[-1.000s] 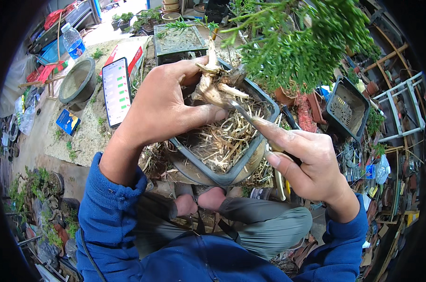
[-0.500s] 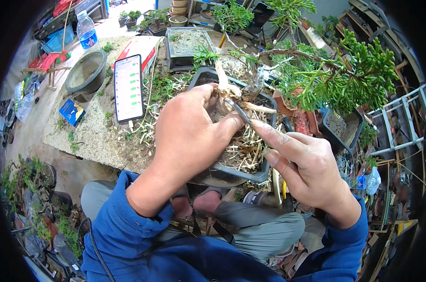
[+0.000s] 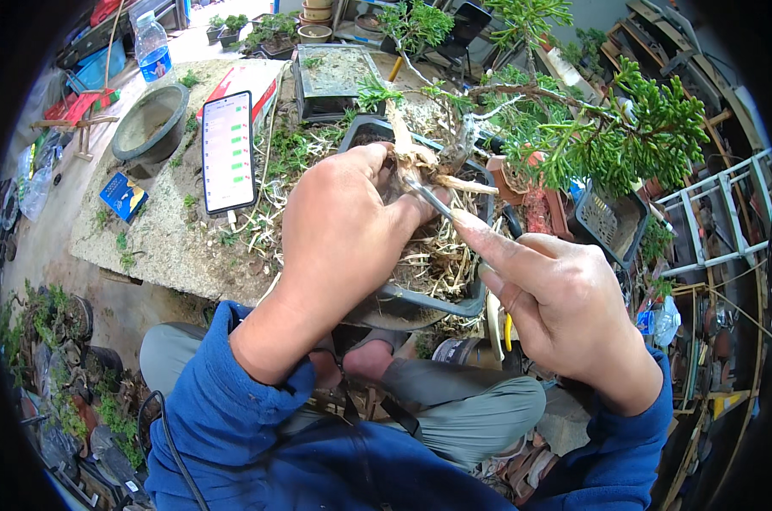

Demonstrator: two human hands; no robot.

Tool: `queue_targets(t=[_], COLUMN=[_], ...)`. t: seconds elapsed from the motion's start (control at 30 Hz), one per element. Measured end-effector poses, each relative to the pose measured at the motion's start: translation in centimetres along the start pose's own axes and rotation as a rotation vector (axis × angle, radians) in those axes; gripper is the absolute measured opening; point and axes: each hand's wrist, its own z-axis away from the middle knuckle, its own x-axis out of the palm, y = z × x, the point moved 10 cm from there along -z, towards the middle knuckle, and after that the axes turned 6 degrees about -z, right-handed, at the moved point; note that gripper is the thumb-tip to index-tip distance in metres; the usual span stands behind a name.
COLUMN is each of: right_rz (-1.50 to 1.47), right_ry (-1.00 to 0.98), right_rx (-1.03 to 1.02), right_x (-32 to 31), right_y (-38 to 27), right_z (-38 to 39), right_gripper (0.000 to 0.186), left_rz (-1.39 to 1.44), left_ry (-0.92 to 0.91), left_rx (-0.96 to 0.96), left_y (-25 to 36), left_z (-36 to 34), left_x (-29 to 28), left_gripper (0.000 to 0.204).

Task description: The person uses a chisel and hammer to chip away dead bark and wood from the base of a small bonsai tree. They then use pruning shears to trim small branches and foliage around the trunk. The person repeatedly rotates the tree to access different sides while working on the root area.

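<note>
A juniper bonsai (image 3: 659, 128) stands in a dark plastic pot (image 3: 481, 294), its base stripped to pale bare wood (image 3: 400, 128) with frayed fibres. My left hand (image 3: 343, 226) is closed round the base of that wood, its thumb near the cut spot; the fingertips are partly hidden. In my right hand (image 3: 561, 298) is a slim metal carving tool (image 3: 429, 198), with the index finger stretched along it. The tool's tip touches the wood beside my left thumb; its handle is hidden in the palm. Pale shavings (image 3: 441, 268) cover the soil in the pot.
Left of the pot, a phone (image 3: 229, 153) leans against a red and white box (image 3: 271, 81) on the stone slab (image 3: 173, 255). A round grey pot (image 3: 152, 128), a blue packet (image 3: 123, 196) and a water bottle (image 3: 152, 51) stand farther left. Juniper branches overhang the right side.
The whole view has shifted slightly. The carving tool's tip has moved a little over the wood, with my right hand slightly lower. My left hand keeps its hold.
</note>
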Motion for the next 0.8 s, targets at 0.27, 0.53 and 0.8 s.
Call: queue_targets(t=[0.27, 0.53, 0.8], right_rz=[0.073, 0.05, -0.263], right_ry=[-0.066, -0.069, 0.135], right_rx=[-0.004, -0.022, -0.155], right_x=[-1.3, -1.6, -0.6], right_y=[-1.3, 0.5, 2.9], right_z=[-0.6, 0.6, 1.9], right_gripper=[0.055, 0.056, 0.057], left_rz=[0.045, -0.39, -0.501], left_ry=[-0.059, 0.048, 0.115], left_rx=[-0.133, 0.085, 0.191], left_y=[-0.8, 2.0, 3.4], left_z=[-0.7, 0.3, 1.1], left_x=[0.4, -0.2, 0.2], left_gripper=[0.023, 0.03, 0.033])
